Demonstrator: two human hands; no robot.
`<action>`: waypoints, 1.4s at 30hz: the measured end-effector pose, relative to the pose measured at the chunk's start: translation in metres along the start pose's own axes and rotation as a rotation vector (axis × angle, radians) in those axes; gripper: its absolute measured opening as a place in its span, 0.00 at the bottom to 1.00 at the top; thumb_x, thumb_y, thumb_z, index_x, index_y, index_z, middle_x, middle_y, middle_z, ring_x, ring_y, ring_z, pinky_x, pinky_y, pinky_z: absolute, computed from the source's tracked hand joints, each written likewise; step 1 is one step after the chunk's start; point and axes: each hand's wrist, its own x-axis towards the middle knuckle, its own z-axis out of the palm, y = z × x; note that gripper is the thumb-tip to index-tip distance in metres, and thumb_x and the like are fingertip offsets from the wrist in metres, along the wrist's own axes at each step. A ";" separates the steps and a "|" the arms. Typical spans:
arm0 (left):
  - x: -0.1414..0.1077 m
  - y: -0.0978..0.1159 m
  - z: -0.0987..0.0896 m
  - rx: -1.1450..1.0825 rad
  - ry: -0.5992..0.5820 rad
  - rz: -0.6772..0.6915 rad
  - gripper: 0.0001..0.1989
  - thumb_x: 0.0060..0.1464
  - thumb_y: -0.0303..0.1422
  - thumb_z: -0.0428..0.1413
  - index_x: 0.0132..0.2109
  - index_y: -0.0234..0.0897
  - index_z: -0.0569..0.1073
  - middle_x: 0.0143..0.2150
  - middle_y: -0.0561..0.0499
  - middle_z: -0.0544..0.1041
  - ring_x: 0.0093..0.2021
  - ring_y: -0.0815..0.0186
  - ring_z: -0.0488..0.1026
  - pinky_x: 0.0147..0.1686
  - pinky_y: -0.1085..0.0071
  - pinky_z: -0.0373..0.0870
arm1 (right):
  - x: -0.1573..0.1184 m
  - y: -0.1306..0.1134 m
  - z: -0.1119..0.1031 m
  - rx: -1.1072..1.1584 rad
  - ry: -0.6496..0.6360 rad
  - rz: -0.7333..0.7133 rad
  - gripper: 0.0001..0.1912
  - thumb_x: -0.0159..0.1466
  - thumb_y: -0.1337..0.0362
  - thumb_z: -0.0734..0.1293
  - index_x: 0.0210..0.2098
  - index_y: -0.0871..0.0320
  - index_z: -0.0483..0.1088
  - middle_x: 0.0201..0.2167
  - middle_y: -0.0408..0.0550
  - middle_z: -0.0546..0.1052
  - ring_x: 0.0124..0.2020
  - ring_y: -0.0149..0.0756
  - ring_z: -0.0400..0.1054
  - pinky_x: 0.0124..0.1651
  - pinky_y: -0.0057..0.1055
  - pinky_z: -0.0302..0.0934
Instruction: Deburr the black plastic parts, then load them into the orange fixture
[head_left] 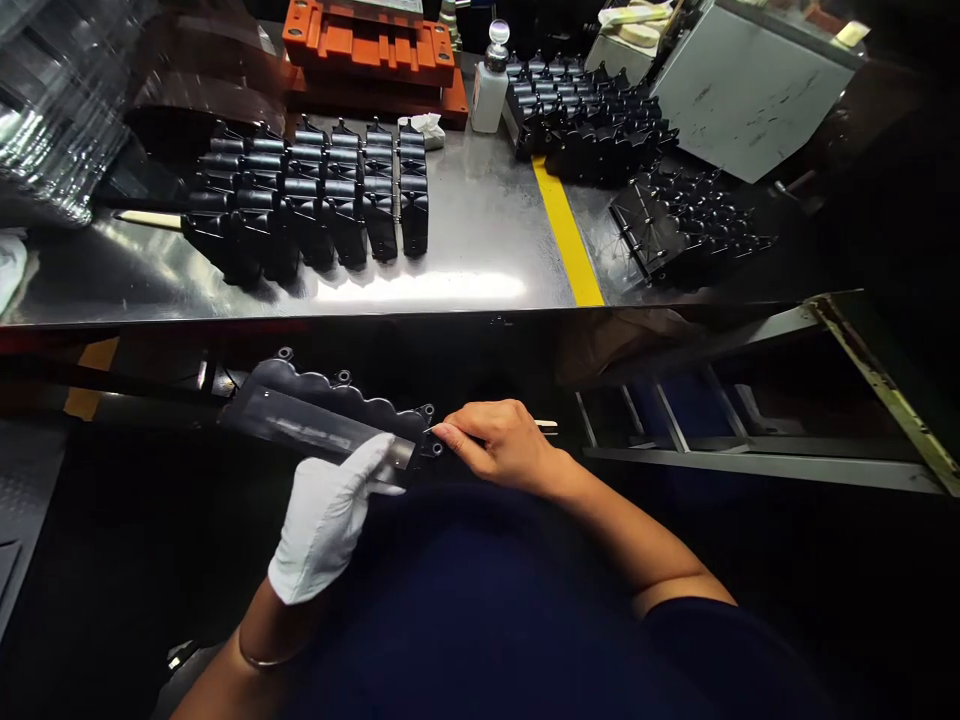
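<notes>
In front of my body, my left hand (330, 515), in a white glove, grips a black moulded plastic part (322, 410) by its near right end, thumb on top. The part is long, with a flat smooth face, a wavy far edge and small eyelets; it is held tilted, off the bench. My right hand (502, 440), ungloved, is closed around a slim tool with a pale rear end (547, 427) showing behind the hand. Its thin tip reaches the part's right end, near the eyelets. Most of the tool is hidden by the fingers.
A metal bench (480, 230) spans ahead, marked by a yellow stripe (568, 235). Rows of similar black parts (322, 195) stand at left, with more stacks (592, 115) at right. Behind are an orange fixture (367, 50) and a white pump bottle (490, 85). A metal frame (750, 455) stands right.
</notes>
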 end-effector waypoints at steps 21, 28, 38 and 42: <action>0.012 0.006 0.008 -0.331 -0.285 -0.221 0.13 0.51 0.28 0.61 0.46 0.37 0.77 0.47 0.45 0.80 0.44 0.57 0.78 0.41 0.70 0.77 | 0.008 0.010 -0.032 -0.156 -0.187 -0.327 0.19 0.69 0.56 0.60 0.28 0.60 0.73 0.21 0.44 0.73 0.21 0.27 0.64 0.25 0.27 0.47; 0.012 0.007 0.009 -0.286 -0.266 -0.253 0.13 0.52 0.28 0.61 0.46 0.37 0.77 0.46 0.46 0.80 0.42 0.59 0.79 0.36 0.72 0.77 | 0.010 0.010 -0.032 -0.139 -0.188 -0.335 0.18 0.68 0.57 0.60 0.28 0.60 0.74 0.21 0.44 0.73 0.21 0.27 0.63 0.25 0.27 0.47; 0.016 0.022 0.005 -0.542 -0.117 -0.438 0.11 0.57 0.19 0.50 0.40 0.29 0.76 0.33 0.46 0.80 0.34 0.66 0.80 0.36 0.75 0.79 | 0.001 0.020 -0.031 -0.015 -0.448 -0.428 0.22 0.69 0.58 0.59 0.22 0.60 0.69 0.18 0.43 0.70 0.20 0.26 0.62 0.25 0.26 0.49; 0.019 0.033 0.005 -0.599 -0.066 -0.456 0.14 0.58 0.17 0.45 0.35 0.27 0.75 0.29 0.46 0.79 0.30 0.68 0.79 0.33 0.77 0.78 | -0.002 0.021 -0.027 0.106 -0.199 -0.386 0.20 0.67 0.52 0.62 0.32 0.63 0.73 0.24 0.46 0.74 0.24 0.26 0.67 0.26 0.22 0.57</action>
